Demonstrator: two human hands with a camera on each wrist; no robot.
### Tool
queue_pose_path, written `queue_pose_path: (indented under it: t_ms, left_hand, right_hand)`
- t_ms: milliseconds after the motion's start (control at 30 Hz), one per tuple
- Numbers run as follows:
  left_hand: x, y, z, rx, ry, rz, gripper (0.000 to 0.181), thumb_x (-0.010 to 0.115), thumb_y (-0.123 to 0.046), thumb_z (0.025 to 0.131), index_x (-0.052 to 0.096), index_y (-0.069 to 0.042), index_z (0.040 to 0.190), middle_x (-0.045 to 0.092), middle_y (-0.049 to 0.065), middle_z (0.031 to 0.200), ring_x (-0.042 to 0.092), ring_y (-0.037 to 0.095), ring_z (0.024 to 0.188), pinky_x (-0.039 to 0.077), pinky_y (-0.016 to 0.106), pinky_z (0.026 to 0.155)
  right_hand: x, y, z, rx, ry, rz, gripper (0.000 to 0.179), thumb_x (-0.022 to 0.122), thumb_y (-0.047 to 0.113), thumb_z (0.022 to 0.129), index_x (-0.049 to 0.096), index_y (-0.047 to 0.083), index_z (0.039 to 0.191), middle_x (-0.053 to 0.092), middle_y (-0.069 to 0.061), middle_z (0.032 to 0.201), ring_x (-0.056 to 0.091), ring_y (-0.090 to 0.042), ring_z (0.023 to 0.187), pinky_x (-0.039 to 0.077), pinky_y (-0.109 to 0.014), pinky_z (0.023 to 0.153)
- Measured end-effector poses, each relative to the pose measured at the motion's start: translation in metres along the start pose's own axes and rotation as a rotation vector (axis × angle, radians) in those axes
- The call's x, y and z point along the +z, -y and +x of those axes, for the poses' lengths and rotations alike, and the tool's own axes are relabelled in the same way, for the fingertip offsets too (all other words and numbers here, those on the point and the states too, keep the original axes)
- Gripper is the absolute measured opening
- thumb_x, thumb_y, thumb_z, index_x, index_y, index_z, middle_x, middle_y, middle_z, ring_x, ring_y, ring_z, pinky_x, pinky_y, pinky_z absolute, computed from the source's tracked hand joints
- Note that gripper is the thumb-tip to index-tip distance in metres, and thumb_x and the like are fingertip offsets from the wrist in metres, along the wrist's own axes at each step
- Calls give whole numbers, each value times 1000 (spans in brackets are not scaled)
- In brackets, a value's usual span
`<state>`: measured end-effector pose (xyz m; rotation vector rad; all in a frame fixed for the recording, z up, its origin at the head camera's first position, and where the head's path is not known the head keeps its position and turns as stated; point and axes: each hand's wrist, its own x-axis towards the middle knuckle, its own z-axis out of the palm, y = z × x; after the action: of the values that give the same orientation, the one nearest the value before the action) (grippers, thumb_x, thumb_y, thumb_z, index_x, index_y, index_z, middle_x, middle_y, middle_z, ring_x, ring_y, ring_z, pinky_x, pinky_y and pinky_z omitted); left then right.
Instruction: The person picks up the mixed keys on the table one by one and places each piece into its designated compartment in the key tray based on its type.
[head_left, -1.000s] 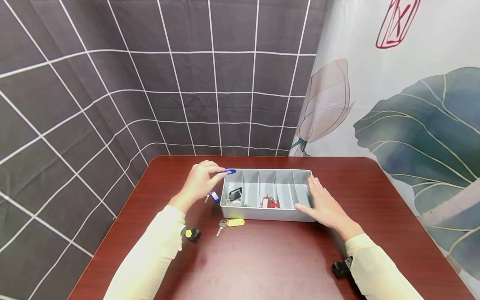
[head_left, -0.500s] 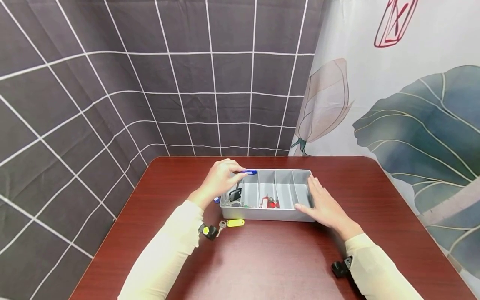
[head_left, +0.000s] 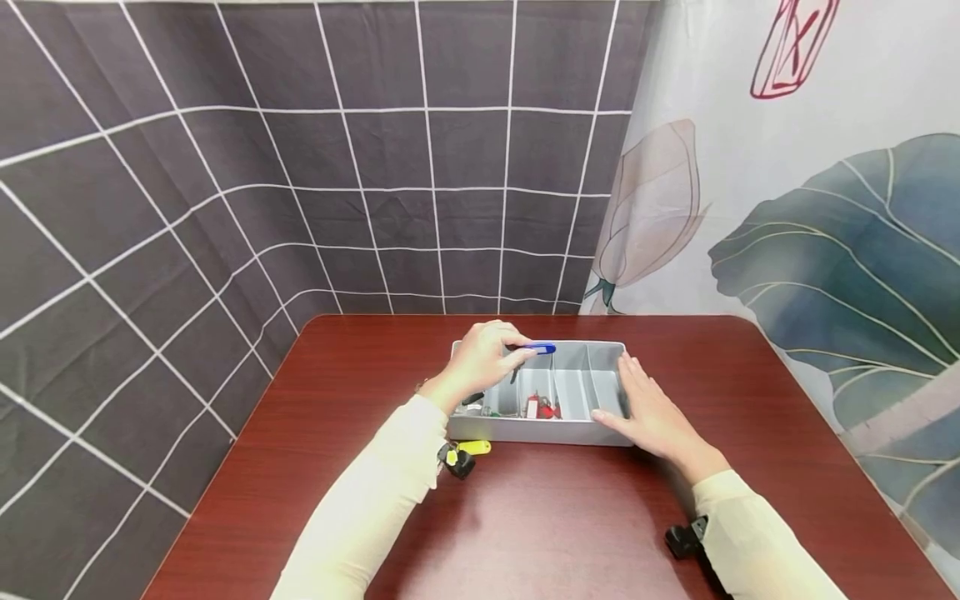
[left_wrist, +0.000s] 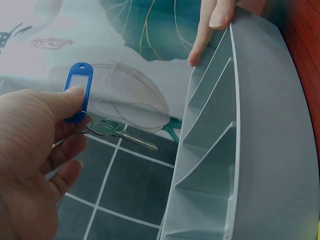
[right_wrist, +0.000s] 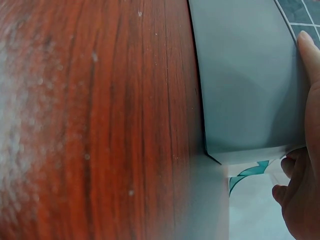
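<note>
My left hand (head_left: 483,358) pinches a blue key tag (head_left: 542,348) between thumb and fingers, above the middle of a grey divided box (head_left: 540,431). A silver key (left_wrist: 120,132) hangs from the tag's ring in the left wrist view, clear of the box. My right hand (head_left: 656,417) rests against the box's right end, fingers straight along the side and thumb on the front rim. Red key tags (head_left: 532,407) lie in the middle compartment. A black item (head_left: 472,399) shows in the leftmost one, partly hidden by my left hand.
On the table (head_left: 525,508), a yellow key tag (head_left: 474,447) lies just before the box's front left, partly covered by the left wrist camera (head_left: 457,460). A dark gridded curtain (head_left: 390,150) and a white floral one (head_left: 697,208) hang behind the table.
My left hand has carried the blue key tag rightward, from the box's left end to over its middle. My right hand and the box have stayed put.
</note>
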<state>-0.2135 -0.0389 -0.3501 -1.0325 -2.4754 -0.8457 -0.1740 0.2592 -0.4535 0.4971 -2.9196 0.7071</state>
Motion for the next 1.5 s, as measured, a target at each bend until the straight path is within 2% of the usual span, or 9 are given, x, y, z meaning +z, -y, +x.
queue_pose_path:
  t_ms: [167,467,700,833,1133,1300,1400,1500]
  left_hand:
    - [15,-6,9,11,15,-14,16,73,-24,86,78,-14,98,71,-5,84,62,13,78,44,21,67]
    - [35,-19,22,3,25,-34,16,72,-23,87,78,-12,98,72,-3,88,63,11,80,44,18,70]
    - [51,-27,28,-77,20,-143,17,74,-26,85,78,-15,98,72,-5,87,57,5,69,41,15,61]
    - [61,-29,30,-99,12,-171,19,74,-28,85,78,-15,98,71,-8,87,52,0,62,41,15,56]
    - [77,-24,26,-135,-6,-177,16,75,-30,85,79,-17,94,72,-8,90,51,-3,57,41,13,52]
    - [84,-18,23,-100,-20,-161,15,75,-29,85,79,-16,91,72,-7,86,54,-2,62,41,13,56]
    - [88,-15,21,-94,-9,-155,13,75,-26,84,79,-15,91,72,-7,82,55,-2,65,41,12,58]
    - [91,-12,18,-115,20,-151,13,75,-25,84,79,-15,91,70,-7,79,53,-1,63,40,13,57]
  right_hand:
    - [0,-1,-2,22,17,3,111,60,66,82,9,-3,152,7,-21,158,10,-40,144,18,-60,109]
    - [0,0,0,-10,-12,-10,108,63,60,83,12,-7,150,11,-25,156,13,-44,142,20,-62,107]
    - [0,0,0,-10,-10,-3,106,66,55,83,11,-6,150,11,-24,157,12,-43,142,19,-62,108]
    - [0,0,0,0,-5,0,106,67,55,83,10,-4,151,10,-23,157,11,-42,143,19,-62,108]
    - [0,0,2,-3,3,3,106,66,56,83,11,-4,151,10,-22,158,11,-40,144,18,-61,109]
    - [-1,0,1,0,0,2,107,64,59,83,12,-5,151,10,-22,158,11,-40,144,18,-60,109]
    - [-1,-1,1,-3,-7,-5,108,62,62,82,13,-6,150,11,-22,157,11,-41,143,18,-60,109]
    - [-1,-2,0,-6,-7,-10,109,61,64,82,13,-6,150,11,-22,157,12,-41,143,18,-59,109]
